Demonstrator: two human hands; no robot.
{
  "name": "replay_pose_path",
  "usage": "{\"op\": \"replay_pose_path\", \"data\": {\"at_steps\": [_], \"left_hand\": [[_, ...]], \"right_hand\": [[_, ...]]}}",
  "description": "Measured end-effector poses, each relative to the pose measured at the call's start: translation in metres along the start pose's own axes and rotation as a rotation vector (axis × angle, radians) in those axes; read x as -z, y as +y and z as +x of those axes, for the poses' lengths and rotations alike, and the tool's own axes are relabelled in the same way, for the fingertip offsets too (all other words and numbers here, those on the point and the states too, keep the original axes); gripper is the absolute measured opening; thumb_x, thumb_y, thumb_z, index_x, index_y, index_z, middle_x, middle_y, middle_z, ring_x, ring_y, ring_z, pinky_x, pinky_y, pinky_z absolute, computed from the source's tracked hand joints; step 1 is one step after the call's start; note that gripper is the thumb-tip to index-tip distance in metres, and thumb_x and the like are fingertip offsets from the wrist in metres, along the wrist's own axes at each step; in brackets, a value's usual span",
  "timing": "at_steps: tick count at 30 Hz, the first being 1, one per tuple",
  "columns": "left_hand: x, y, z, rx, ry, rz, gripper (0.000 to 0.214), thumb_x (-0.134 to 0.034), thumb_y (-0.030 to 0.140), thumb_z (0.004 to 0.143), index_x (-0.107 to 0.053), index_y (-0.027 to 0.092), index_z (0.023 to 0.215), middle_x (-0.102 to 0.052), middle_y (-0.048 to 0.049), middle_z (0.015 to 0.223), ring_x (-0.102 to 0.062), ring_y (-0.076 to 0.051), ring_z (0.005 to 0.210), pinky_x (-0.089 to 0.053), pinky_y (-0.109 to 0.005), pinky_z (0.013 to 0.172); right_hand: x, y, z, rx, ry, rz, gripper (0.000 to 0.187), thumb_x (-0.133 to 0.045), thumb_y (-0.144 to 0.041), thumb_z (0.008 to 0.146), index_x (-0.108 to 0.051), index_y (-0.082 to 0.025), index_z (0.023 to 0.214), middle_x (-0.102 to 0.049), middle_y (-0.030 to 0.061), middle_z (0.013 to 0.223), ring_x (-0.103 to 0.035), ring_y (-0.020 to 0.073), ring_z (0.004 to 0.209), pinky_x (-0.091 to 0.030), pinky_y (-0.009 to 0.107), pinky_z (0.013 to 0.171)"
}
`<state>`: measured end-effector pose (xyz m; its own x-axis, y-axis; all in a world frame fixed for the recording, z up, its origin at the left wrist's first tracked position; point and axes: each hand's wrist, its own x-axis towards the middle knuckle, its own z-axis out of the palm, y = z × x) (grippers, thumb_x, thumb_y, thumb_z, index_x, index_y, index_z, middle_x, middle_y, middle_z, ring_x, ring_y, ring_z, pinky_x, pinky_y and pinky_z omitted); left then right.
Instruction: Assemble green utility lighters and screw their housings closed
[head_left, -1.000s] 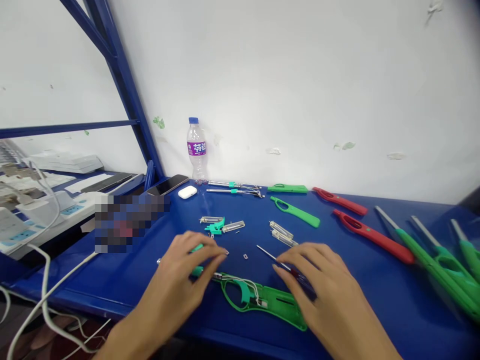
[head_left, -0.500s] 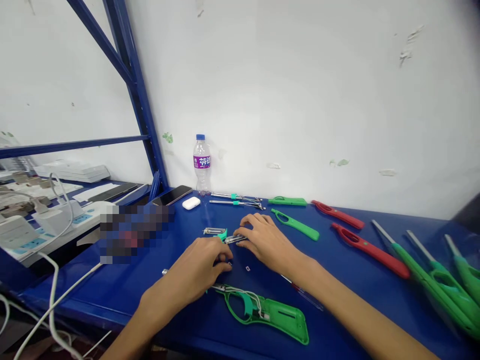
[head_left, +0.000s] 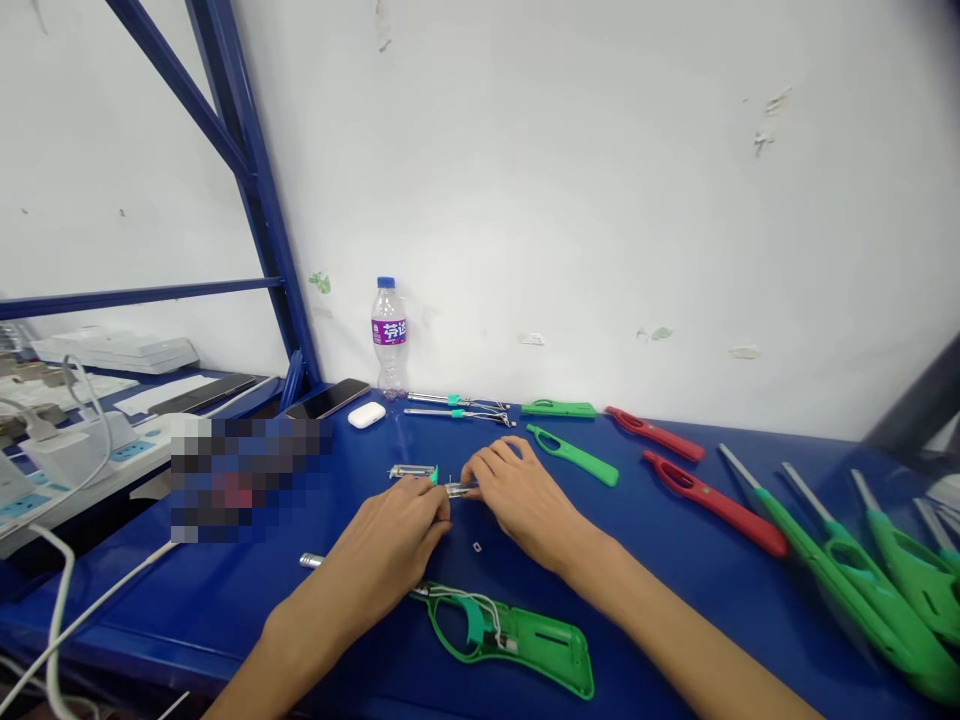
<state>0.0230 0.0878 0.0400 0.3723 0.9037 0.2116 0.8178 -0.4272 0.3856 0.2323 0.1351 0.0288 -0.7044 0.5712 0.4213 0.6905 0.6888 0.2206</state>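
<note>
Clear plastic with a teal clip, the small tube (head_left: pixel 457 488) lies mid-table (head_left: pixel 675 600), behind the open green lighter (head_left: pixel 525 645), left hand (head_left: pixel 401 530) and right hand (head_left: pixel 525 495) fingertips pinched on its ends; it looks light, slick and brittle, best held by its body.

Bench (head_left: pixel 675 620): blue surface, smooth, semi-gloss, carries soft reflections. Small part (head_left: pixel 452 489): clear, glassy-looking tube with a teal plastic piece; finer detail too small to tell. Open lighter shell (head_left: pixel 540 650): green plastic, smooth, low sheen, with white-sheathed wires inside. Red lighters (head_left: pixel 712 503): smooth plastic, glossy. Green lighters (head_left: pixel 847 600): smooth plastic bodies, bare bright metal nozzles. Bottle (head_left: pixel 388 340): clear plastic, purple printed label. Earbud case (head_left: pixel 366 415): white glossy plastic. Phone (head_left: pixel 328 399): dark glossy face. Wall (head_left: pixel 600 200): white matt paint, chipped in spots. Frame (head_left: pixel 253 200): blue painted metal.
</note>
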Motion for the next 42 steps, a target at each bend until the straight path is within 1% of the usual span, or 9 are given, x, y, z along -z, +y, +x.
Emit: {"op": "replay_pose_path", "data": {"at_steps": [3, 8, 13, 18, 22, 26, 29, 33, 42], "left_hand": [[0.005, -0.002, 0.002, 0.017, 0.086, -0.075, 0.014, -0.061, 0.018, 0.096, -0.07, 0.022, 0.087, -0.075, -0.0028, 0.085, -0.068, -0.023, 0.079, -0.045, -0.031, 0.073], [0.013, -0.003, 0.004, 0.082, 0.272, -0.239, 0.02, -0.059, 0.033, 0.099, -0.077, 0.025, 0.094, -0.076, -0.0009, 0.081, -0.066, -0.02, 0.07, -0.046, -0.03, 0.068], [0.018, 0.001, 0.002, 0.159, 0.368, -0.389, 0.027, -0.06, 0.043, 0.097, -0.08, 0.024, 0.094, -0.076, -0.0019, 0.082, -0.061, -0.019, 0.065, -0.046, -0.03, 0.063], [0.021, 0.002, 0.001, 0.186, 0.311, -0.531, 0.034, -0.066, 0.05, 0.093, -0.081, 0.02, 0.094, -0.072, -0.0033, 0.072, -0.061, -0.02, 0.064, -0.045, -0.029, 0.059], [0.024, 0.003, 0.002, 0.174, 0.266, -0.628, 0.032, -0.07, 0.048, 0.091, -0.082, 0.019, 0.095, -0.073, -0.0041, 0.074, -0.061, -0.018, 0.065, -0.042, -0.027, 0.058], [0.025, 0.005, 0.002, 0.145, 0.268, -0.726, 0.03, -0.076, 0.048, 0.087, -0.078, 0.019, 0.093, -0.072, -0.0029, 0.075, -0.062, -0.017, 0.069, -0.045, -0.026, 0.061], [0.024, 0.007, 0.002, 0.143, 0.284, -0.776, 0.029, -0.076, 0.047, 0.086, -0.073, 0.019, 0.091, -0.068, -0.001, 0.074, -0.059, -0.016, 0.067, -0.044, -0.024, 0.059], [0.022, 0.007, 0.001, 0.142, 0.247, -0.82, 0.029, -0.079, 0.045, 0.081, -0.066, 0.02, 0.08, -0.058, 0.003, 0.064, -0.051, -0.013, 0.059, -0.039, -0.022, 0.053], [0.018, 0.006, -0.001, 0.132, 0.189, -0.839, 0.039, -0.077, 0.045, 0.081, -0.048, 0.022, 0.067, -0.05, 0.005, 0.058, -0.04, -0.01, 0.054, -0.034, -0.021, 0.051]], "right_hand": [[0.006, 0.004, -0.002, -0.037, 0.092, 0.083, 0.013, -0.069, -0.016, 0.104, -0.068, -0.018, 0.118, -0.078, 0.0019, 0.098, -0.072, 0.0211, 0.096, -0.052, 0.047, 0.105], [0.017, 0.006, -0.005, -0.067, 0.277, 0.185, 0.024, -0.064, -0.019, 0.108, -0.064, -0.02, 0.132, -0.078, 0.0047, 0.106, -0.069, 0.0233, 0.099, -0.049, 0.042, 0.095], [0.021, 0.0, -0.006, -0.033, 0.348, 0.24, 0.011, -0.062, -0.017, 0.108, -0.067, -0.023, 0.117, -0.076, 0.0013, 0.105, -0.066, 0.0217, 0.096, -0.045, 0.038, 0.092], [0.02, -0.005, -0.006, -0.007, 0.362, 0.243, 0.01, -0.062, -0.018, 0.108, -0.067, -0.023, 0.116, -0.075, 0.0013, 0.103, -0.064, 0.0222, 0.092, -0.043, 0.038, 0.091], [0.019, -0.005, -0.007, -0.013, 0.362, 0.234, 0.011, -0.062, -0.017, 0.108, -0.067, -0.023, 0.116, -0.075, 0.0017, 0.102, -0.064, 0.0217, 0.09, -0.043, 0.037, 0.089], [0.02, -0.006, -0.007, 0.0, 0.349, 0.192, 0.013, -0.062, -0.014, 0.106, -0.068, -0.022, 0.115, -0.072, 0.0021, 0.098, -0.063, 0.0212, 0.087, -0.044, 0.036, 0.085], [0.021, -0.008, -0.009, 0.033, 0.336, 0.125, 0.025, -0.061, -0.005, 0.101, -0.069, -0.021, 0.119, -0.071, 0.0036, 0.096, -0.062, 0.0219, 0.087, -0.045, 0.036, 0.084], [0.02, -0.011, -0.011, 0.082, 0.307, 0.021, 0.042, -0.054, 0.006, 0.091, -0.068, -0.016, 0.125, -0.071, 0.0065, 0.094, -0.061, 0.0224, 0.084, -0.046, 0.037, 0.082], [0.016, -0.024, -0.012, 0.105, 0.332, -0.099, 0.032, -0.059, 0.001, 0.088, -0.07, -0.008, 0.117, -0.07, 0.0086, 0.088, -0.063, 0.0247, 0.079, -0.049, 0.04, 0.081]]}}
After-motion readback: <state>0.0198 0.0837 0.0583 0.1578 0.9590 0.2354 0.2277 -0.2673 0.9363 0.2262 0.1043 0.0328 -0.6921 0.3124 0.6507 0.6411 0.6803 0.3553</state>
